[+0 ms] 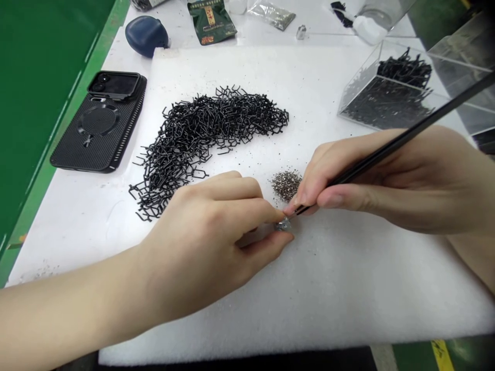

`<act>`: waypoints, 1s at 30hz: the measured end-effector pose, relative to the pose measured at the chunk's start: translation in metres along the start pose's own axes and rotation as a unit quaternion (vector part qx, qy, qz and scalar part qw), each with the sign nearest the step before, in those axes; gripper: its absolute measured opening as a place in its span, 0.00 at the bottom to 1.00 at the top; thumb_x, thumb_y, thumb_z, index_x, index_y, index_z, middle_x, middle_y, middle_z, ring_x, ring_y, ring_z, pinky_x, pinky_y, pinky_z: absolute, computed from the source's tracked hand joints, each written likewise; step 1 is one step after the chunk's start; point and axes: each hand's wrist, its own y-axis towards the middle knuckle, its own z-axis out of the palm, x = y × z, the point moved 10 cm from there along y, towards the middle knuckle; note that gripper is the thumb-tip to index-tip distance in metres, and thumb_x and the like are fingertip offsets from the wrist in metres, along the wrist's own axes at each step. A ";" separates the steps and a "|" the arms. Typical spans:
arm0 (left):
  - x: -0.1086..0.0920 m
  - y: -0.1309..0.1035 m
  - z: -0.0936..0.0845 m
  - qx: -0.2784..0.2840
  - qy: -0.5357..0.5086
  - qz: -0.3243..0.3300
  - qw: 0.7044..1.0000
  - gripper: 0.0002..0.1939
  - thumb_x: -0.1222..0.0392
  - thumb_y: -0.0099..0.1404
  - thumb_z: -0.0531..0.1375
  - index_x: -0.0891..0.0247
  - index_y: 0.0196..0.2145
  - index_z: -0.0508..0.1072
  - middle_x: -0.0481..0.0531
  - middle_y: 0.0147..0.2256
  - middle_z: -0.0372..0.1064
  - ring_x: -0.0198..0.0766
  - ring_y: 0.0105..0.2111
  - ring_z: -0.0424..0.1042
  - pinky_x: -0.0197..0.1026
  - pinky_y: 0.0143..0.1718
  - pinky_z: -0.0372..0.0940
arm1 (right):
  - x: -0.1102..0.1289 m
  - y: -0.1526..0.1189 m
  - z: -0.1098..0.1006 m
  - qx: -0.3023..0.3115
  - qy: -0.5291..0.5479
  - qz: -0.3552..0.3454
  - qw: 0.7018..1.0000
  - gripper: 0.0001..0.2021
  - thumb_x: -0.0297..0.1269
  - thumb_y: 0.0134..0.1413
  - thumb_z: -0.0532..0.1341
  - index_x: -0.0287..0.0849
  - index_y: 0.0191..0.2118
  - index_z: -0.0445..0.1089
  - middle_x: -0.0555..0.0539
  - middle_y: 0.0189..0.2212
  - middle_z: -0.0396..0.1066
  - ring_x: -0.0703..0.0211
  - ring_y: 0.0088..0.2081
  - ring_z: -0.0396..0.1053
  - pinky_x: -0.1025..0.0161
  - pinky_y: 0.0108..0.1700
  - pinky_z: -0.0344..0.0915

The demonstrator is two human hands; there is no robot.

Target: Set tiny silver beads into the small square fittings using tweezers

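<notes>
A: What do the two hands hold, and where is the part?

B: The left hand [204, 232] pinches the small metal part [283, 224] between thumb and forefinger, low over the white foam sheet [348, 299]; the right hand [425, 175] grips the slender black tool [390, 146] like a pen, its tip at the part; the fingertips of the two hands are close together, and whether they touch cannot be told.

A: What is the chief hazard?

B: Probably a slip of the part; only finger and thumb ends hold it, so a sideways push from the tool could turn it or flick it out; the tip might then skid against the left fingertips.

A: And the surroundings?

B: The mound of tiny metallic pieces [286, 185] lies just beside the right fingers; a careless knuckle could scatter it, the pieces being loose; the heap of black bent pieces [209, 123] curves beyond the left hand, its members tangled, so a brushing knuckle could drag several out at once.

A: Is anything hidden?

B: The fingers cover much of the part; the exact seat of the tip cannot be made out, and a misalignment there would be easy to miss.
</notes>
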 end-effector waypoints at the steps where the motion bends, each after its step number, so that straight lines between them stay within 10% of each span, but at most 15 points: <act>1: 0.001 0.000 0.000 0.000 0.001 -0.002 1.000 0.11 0.68 0.82 0.70 0.68 0.39 0.91 0.48 0.32 0.81 0.34 0.32 0.76 0.38 0.32 0.68 | -0.001 0.000 0.000 0.003 0.003 0.005 1.000 0.05 0.41 0.77 0.79 0.52 0.43 0.90 0.51 0.38 0.92 0.57 0.38 0.90 0.65 0.41 0.85; 30: 0.002 0.003 0.001 0.011 -0.003 -0.021 1.000 0.09 0.69 0.80 0.71 0.67 0.40 0.92 0.47 0.33 0.80 0.31 0.28 0.72 0.38 0.30 0.65 | 0.000 0.002 0.003 0.000 0.009 -0.009 1.000 0.03 0.38 0.75 0.80 0.52 0.43 0.91 0.53 0.37 0.91 0.60 0.37 0.89 0.68 0.39 0.83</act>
